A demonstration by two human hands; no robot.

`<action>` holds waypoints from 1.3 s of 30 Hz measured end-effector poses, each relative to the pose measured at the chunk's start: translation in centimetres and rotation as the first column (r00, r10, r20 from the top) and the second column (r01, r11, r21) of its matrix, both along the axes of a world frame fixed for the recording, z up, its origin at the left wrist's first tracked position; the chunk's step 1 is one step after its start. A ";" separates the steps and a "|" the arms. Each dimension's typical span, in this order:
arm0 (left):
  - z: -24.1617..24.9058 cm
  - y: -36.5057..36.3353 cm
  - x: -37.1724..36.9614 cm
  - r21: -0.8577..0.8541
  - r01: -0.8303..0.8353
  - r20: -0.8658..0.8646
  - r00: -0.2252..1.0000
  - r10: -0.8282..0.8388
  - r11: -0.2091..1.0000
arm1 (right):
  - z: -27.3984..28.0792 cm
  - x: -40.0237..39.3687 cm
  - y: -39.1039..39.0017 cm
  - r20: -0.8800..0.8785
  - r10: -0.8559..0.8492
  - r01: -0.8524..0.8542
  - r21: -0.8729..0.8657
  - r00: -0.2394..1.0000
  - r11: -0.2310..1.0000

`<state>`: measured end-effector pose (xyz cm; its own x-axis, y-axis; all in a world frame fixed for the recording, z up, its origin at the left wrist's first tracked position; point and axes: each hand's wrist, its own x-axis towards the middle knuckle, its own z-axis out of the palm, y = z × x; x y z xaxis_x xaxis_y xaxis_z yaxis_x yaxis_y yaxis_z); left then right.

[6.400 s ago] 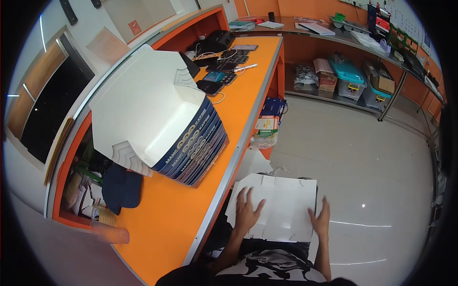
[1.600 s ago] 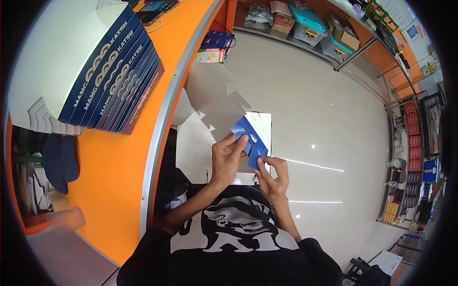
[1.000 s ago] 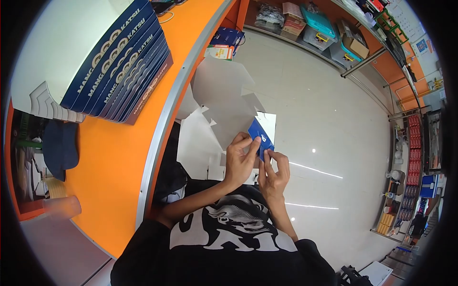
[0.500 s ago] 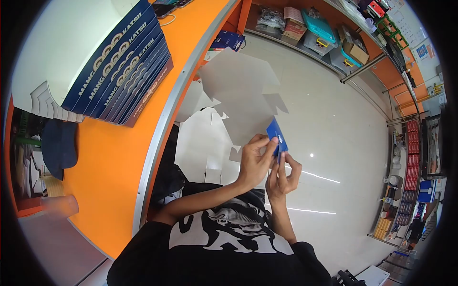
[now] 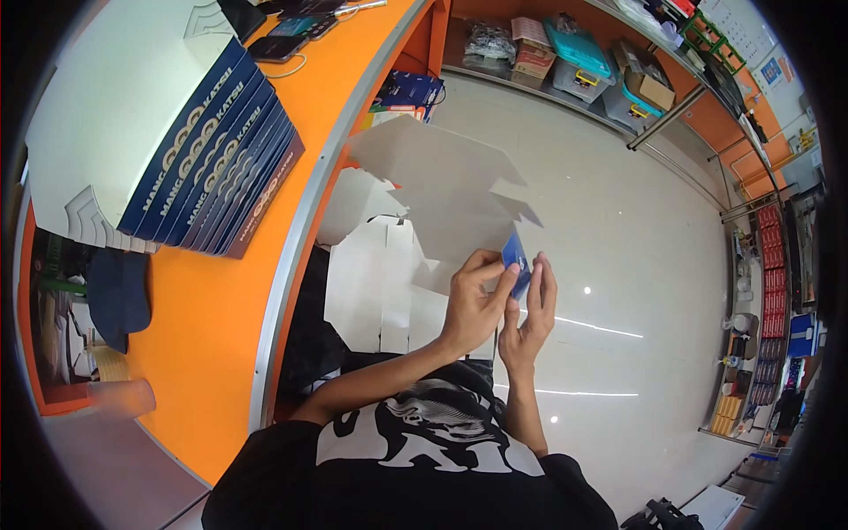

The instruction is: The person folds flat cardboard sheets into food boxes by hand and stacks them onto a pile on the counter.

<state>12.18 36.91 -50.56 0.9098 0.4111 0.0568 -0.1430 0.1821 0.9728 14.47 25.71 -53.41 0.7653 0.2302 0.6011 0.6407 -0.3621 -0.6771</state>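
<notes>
1. Glossy pale floor tiles [image 5: 636, 221] are reflecting streaks of light, and an orange counter with a grey metal edge [image 5: 199, 371] is running along nine o'clock from the hands.
2. A large, notched sheet of pale grey cardboard [image 5: 442, 190] is spreading out at eleven o'clock, its small blue printed cardboard flap [image 5: 514, 252] rising between the hands.
3. The left hand [image 5: 477, 305] is gripping the flap, thumb lying on its blue face, fingers bending.
4. The right hand [image 5: 528, 322] is standing open just beside the flap, fingers pointing toward twelve; whether it is touching is hard to tell from this angle.
5. A flat white cardboard sheet [image 5: 364, 287] is lying at nine o'clock.
6. At ten o'clock, a nested stack of navy, white-lined cardboard boxes [image 5: 208, 172] is standing on the counter.
</notes>
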 end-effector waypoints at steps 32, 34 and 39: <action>-10.4 10.1 -5.3 -0.694 0.149 -0.160 0.922 -0.352 0.704 | -2.6 -0.3 -0.2 -0.049 -0.247 0.221 -0.302 0.968 0.927; -10.7 9.6 -5.6 -0.686 0.140 -0.178 0.919 -0.351 0.714 | 0.8 -2.1 0.7 -0.184 0.071 -0.126 -0.306 0.980 0.944; -11.1 8.7 -4.8 -0.624 0.089 -0.240 0.924 -0.298 0.776 | -1.7 -4.4 3.7 -0.335 0.271 -0.408 -0.459 0.902 0.789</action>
<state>7.43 45.62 -61.68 0.8981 0.0793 -0.4325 0.2463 0.7241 0.6443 10.05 29.42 -55.15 0.6807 0.7205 0.1322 0.6310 -0.4850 -0.6055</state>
